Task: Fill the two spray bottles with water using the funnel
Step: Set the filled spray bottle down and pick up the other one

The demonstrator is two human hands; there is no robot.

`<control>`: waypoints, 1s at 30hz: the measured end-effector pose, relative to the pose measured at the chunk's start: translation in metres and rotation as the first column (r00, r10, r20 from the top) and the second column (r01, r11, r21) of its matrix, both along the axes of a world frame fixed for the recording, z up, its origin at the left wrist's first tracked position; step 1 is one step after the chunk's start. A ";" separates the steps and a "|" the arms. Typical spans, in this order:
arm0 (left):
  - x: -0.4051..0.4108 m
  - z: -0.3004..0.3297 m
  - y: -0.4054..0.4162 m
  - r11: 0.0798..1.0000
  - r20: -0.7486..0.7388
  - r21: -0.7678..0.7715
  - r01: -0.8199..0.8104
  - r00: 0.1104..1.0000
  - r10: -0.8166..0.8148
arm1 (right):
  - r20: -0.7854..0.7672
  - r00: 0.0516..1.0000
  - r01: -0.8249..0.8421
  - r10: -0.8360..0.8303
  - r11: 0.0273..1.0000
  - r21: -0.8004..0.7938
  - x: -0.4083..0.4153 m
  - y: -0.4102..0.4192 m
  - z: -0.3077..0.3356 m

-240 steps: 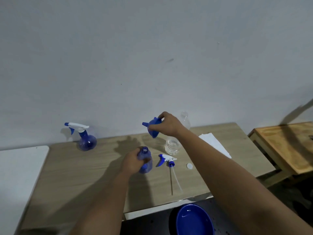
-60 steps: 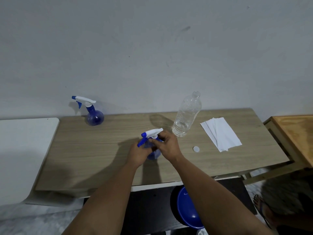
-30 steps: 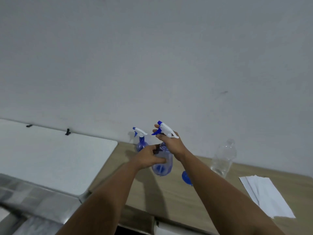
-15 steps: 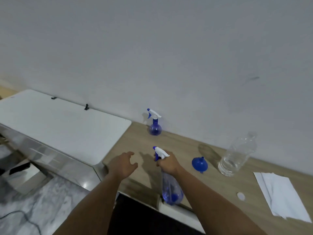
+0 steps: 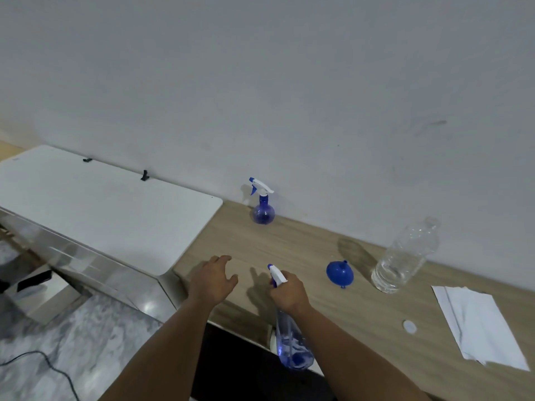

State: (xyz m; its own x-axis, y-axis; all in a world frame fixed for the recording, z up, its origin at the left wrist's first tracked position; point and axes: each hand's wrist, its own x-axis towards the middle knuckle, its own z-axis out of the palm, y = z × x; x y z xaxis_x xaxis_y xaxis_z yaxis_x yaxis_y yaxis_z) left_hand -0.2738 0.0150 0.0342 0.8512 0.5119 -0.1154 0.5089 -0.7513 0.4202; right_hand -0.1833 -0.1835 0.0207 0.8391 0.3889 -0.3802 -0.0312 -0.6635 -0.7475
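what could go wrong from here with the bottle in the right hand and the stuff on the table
1. The right hand grips the spray bottle by its trigger head, with the body hanging past the table edge; a slip would likely drop it to the floor.
2. The water bottle stands uncapped, its cap lying apart; a bump could spill water onto the paper.
3. The funnel lies on its side and might roll.
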 end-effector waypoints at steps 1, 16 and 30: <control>0.001 0.001 0.000 1.000 0.002 0.001 -0.001 1.000 0.001 | 0.003 1.000 0.001 -0.001 1.000 0.003 0.000 -0.001 0.001; 0.004 -0.001 0.000 1.000 0.011 0.000 0.004 1.000 -0.004 | -0.042 0.999 -0.031 0.029 0.998 -0.046 -0.006 -0.001 0.006; 0.016 0.003 0.005 0.984 -0.066 -0.164 0.072 0.994 -0.084 | 0.009 0.989 0.146 -0.149 0.974 0.173 0.003 0.010 0.018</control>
State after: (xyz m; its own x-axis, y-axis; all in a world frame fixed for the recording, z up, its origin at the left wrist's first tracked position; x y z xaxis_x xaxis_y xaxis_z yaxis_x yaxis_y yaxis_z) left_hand -0.2582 0.0197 0.0375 0.8741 0.4142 -0.2537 0.4850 -0.7151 0.5035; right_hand -0.1805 -0.1734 0.0390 0.8995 0.3182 -0.2995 -0.1016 -0.5143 -0.8515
